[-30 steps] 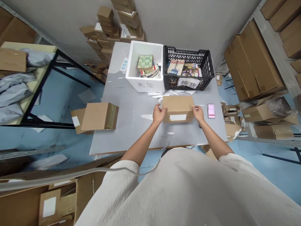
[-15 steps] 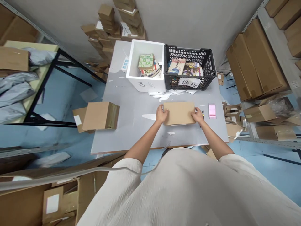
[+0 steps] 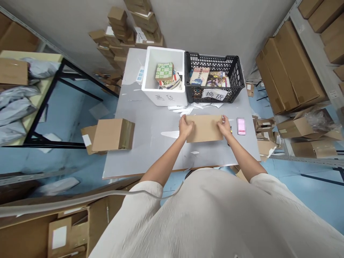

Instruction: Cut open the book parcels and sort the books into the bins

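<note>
A flat-faced brown cardboard box (image 3: 204,129) is held at its two ends over the front half of the grey table (image 3: 145,143). My left hand (image 3: 185,127) grips its left end, thumb on the top face. At the right end, my right hand (image 3: 224,127) is closed on it the same way, thumb on top and fingers at the far corner. The box's underside and whatever lies beneath it are hidden. A small dark and yellow object, partly covered by my right wrist, sits beside that hand.
Behind the box stand a white foam bin (image 3: 163,96) and a black plastic crate (image 3: 215,95), both with books inside. A phone (image 3: 241,126) lies at the right. Another cardboard box (image 3: 107,134) overhangs the table's left edge. Paper scraps (image 3: 188,109) lie near the bins.
The box's top face now shows taller and its front side edge is less visible, as if tilted. Both hands have shifted slightly toward its far corners. The whole view has moved a little.
</note>
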A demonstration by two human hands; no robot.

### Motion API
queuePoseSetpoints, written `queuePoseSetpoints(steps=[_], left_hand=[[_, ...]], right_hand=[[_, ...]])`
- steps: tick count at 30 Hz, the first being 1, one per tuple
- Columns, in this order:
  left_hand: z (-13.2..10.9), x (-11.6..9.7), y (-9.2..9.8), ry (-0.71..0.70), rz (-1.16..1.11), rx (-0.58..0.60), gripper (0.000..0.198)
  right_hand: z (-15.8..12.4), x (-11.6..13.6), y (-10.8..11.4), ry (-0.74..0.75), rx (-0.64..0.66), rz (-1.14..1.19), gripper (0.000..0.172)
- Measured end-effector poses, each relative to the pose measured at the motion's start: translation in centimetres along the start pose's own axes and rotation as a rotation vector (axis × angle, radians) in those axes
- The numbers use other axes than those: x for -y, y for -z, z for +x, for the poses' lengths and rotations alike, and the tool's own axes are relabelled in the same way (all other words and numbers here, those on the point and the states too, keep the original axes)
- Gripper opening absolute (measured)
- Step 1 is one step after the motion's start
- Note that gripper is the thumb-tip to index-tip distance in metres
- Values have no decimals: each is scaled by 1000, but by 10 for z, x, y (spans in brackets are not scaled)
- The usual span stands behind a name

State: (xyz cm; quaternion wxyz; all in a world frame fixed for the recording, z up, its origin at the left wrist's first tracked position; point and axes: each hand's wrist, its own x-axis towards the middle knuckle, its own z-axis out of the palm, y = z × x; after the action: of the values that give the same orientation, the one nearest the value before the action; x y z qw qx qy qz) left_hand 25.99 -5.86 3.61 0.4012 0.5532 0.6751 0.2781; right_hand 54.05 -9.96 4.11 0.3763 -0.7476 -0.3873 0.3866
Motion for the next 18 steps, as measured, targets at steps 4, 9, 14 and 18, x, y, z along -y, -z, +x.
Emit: queuePoseSetpoints(steps=[4, 9, 14, 18], left_hand=[[0, -24, 4, 19, -35, -79, 78], [-15, -36, 0, -6, 56, -135, 75], [-35, -19, -1, 51, 123, -100, 72], [-50, -9, 3, 4, 217, -55, 74]], right_hand=[[5, 11, 10, 65, -92, -51, 84], [-1, 6, 19, 50, -148, -95, 79], [-15, -16, 21, -48, -120, -111, 72], [-23, -28, 21, -49, -86, -146, 64]])
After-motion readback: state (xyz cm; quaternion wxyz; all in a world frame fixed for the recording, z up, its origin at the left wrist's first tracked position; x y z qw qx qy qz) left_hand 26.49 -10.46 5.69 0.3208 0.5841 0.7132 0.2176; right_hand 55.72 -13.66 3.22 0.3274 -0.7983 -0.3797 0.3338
